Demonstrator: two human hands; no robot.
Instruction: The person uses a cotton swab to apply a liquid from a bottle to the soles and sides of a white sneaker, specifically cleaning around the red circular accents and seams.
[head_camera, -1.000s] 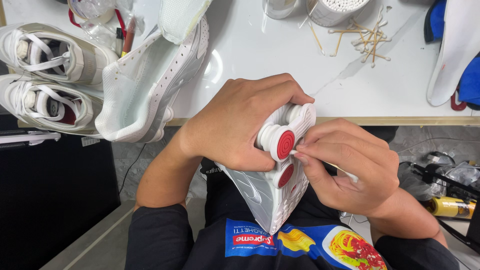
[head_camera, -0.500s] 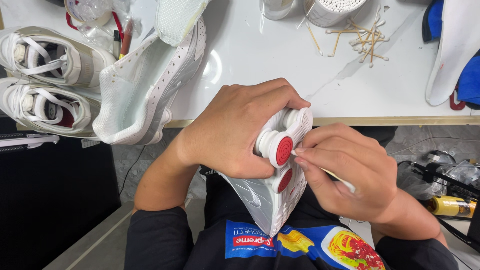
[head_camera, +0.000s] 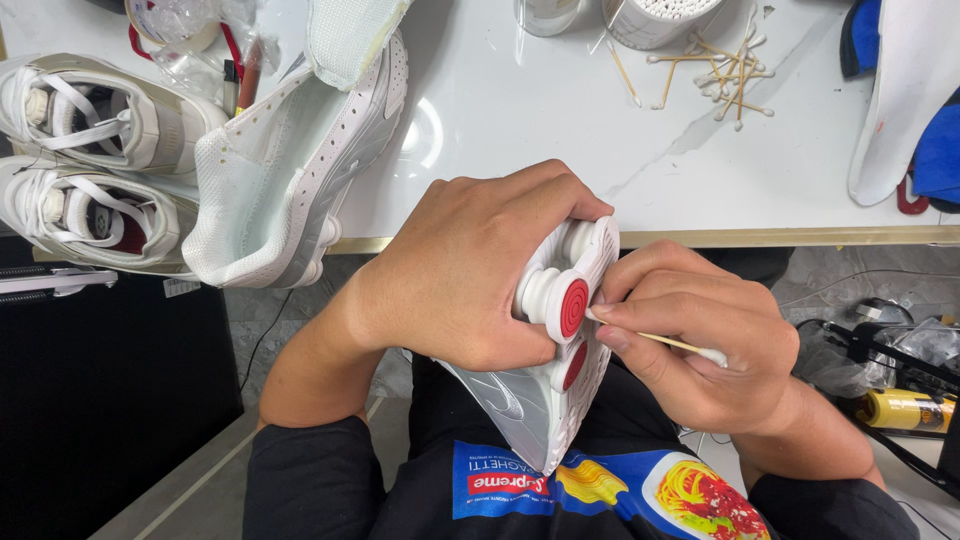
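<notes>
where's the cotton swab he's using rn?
Head view, right of centre: cotton swab pinched in the right hand, tip against the sole of the white shoe held by the left hand.

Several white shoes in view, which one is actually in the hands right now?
The white shoe with red round heel pads, gripped sole-out by the left hand while the right hand works a cotton swab against it. The others lie untouched on the table.
</notes>
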